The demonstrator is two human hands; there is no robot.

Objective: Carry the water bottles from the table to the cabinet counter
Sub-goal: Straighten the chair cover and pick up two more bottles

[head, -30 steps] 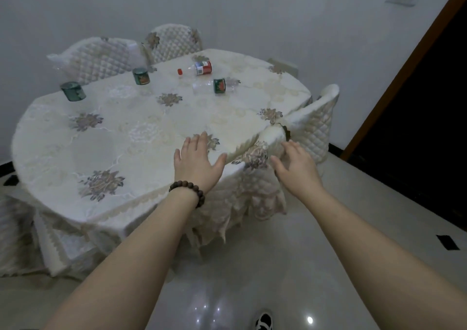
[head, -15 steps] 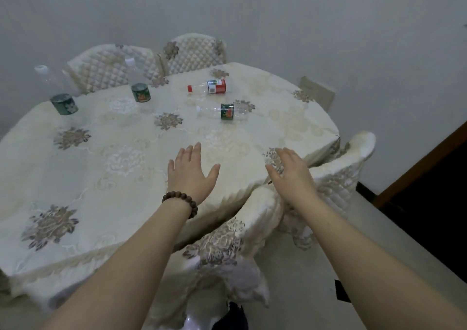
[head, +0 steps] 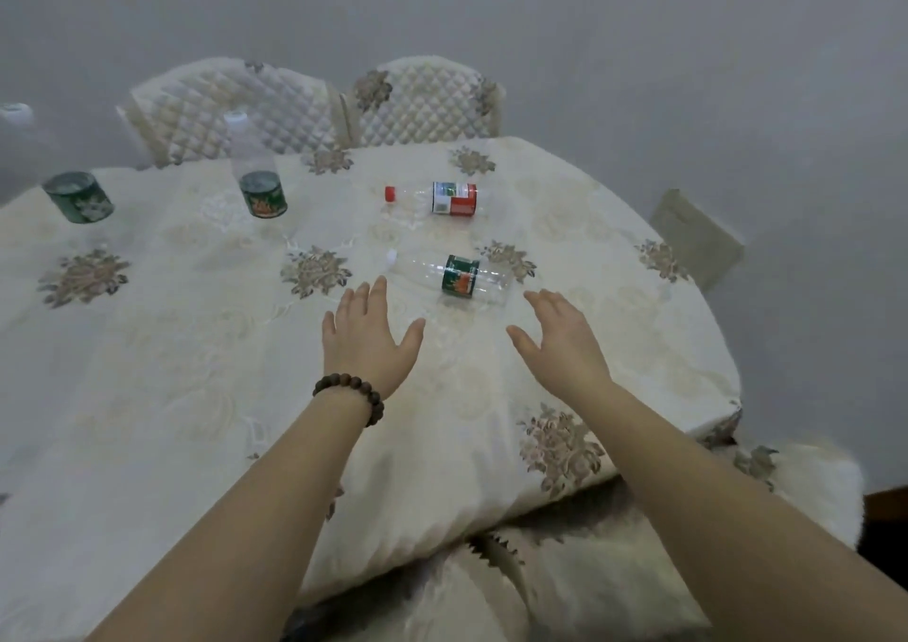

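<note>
Several clear plastic water bottles are on the cream tablecloth-covered table (head: 147, 395). A green-labelled bottle (head: 454, 275) lies on its side just beyond my fingertips. Farther back lies a red-labelled bottle (head: 437, 198) with a red cap. Two green-labelled bottles stand upright at the left: one (head: 255, 174) near the back chairs, one (head: 73, 189) at the far left edge. My left hand (head: 368, 341), with a bead bracelet on the wrist, hovers open to the left of the lying green bottle. My right hand (head: 560, 334) hovers open to its right. Neither hand touches a bottle.
Two quilted white chairs (head: 314, 105) stand behind the table against a grey wall. Another covered chair (head: 565, 577) is tucked under the near edge below my arms. A chair back (head: 697, 233) shows at the table's right side.
I have come up to the table and leaned over it. Both hands have moved forward from the table's near edge to either side of the lying green-labelled bottle.
</note>
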